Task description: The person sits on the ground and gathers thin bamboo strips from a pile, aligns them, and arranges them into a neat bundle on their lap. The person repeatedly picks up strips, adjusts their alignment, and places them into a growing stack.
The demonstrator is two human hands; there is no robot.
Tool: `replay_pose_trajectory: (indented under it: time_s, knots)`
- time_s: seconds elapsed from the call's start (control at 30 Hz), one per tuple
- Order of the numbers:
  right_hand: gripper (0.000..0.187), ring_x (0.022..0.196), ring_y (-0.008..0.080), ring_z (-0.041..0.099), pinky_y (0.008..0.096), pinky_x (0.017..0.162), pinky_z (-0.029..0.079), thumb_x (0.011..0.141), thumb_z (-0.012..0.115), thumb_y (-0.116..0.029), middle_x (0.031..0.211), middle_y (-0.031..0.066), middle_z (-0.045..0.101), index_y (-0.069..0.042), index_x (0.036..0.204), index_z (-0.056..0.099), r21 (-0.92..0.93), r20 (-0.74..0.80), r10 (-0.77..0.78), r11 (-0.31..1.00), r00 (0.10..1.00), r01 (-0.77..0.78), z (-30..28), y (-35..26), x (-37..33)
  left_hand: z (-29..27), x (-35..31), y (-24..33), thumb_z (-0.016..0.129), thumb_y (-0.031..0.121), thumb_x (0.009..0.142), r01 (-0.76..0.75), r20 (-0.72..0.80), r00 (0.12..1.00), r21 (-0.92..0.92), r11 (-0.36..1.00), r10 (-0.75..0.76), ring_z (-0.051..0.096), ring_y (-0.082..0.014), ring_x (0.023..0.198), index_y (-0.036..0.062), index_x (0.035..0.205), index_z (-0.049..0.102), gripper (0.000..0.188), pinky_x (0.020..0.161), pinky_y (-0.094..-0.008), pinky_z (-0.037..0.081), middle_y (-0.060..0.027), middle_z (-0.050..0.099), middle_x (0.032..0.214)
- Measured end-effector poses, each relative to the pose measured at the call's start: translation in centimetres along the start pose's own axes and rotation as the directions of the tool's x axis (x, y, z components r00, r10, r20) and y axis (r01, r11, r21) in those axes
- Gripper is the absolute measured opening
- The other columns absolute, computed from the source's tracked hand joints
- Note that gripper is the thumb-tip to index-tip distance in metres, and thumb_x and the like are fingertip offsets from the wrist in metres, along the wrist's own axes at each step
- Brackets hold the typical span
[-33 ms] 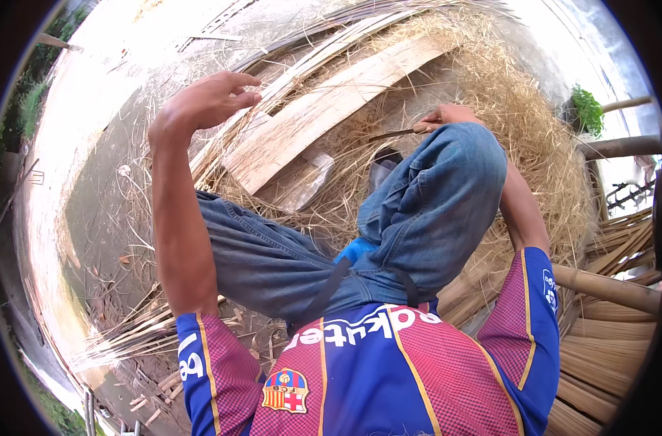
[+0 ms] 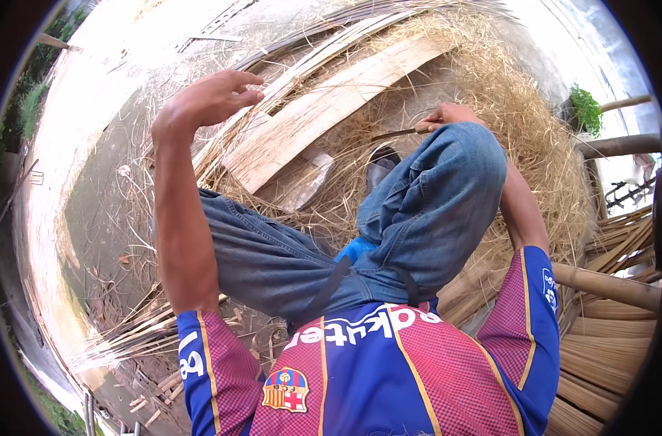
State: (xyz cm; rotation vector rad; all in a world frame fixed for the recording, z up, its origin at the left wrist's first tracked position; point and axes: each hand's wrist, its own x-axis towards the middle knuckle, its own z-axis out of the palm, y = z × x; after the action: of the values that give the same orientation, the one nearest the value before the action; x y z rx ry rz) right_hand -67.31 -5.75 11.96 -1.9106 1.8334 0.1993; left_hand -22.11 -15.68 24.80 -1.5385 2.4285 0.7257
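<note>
Board [image 2: 334,110] ahead — long strips [image 2: 323,58] along its far side, block [image 2: 305,187] by its near end, left hand [image 2: 216,98] left of board, right hand [image 2: 448,115] beyond right knee [image 2: 465,156], tool [image 2: 394,135] in it, shavings [image 2: 520,109] right, plant [image 2: 585,110] far right, pole [image 2: 611,287] and slats [image 2: 603,349] — nearer right.

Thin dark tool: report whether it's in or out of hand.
In: the right hand holds the thin dark tool, its free end jutting out leftward.

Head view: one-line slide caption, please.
Right hand holds a thin dark tool; left hand near a wooden board, amid straw-coloured strands.
</note>
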Motion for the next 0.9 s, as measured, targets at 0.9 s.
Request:
replay_pose_trajectory:
  time_s: [0.9]
  knots:
    - [0.035, 0.092, 0.0252, 0.071, 0.0389, 0.085, 0.055, 0.089, 0.07, -0.036, 0.102, 0.0137, 0.075, -0.01, 0.112, 0.075, -0.014, -0.103, 0.314, 0.948, 0.944, -0.317, 3.7, 9.5, -16.9, 0.3, 0.4, -2.7, 0.053, 0.056, 0.098, -0.049, -0.091, 0.995, -0.006, 0.999, 0.048, 0.056, -0.0256, 0.13, 0.0255, 0.14, 0.058, 0.052, 0.112, -0.0446, 0.042, -0.0081, 0.052, 0.148]
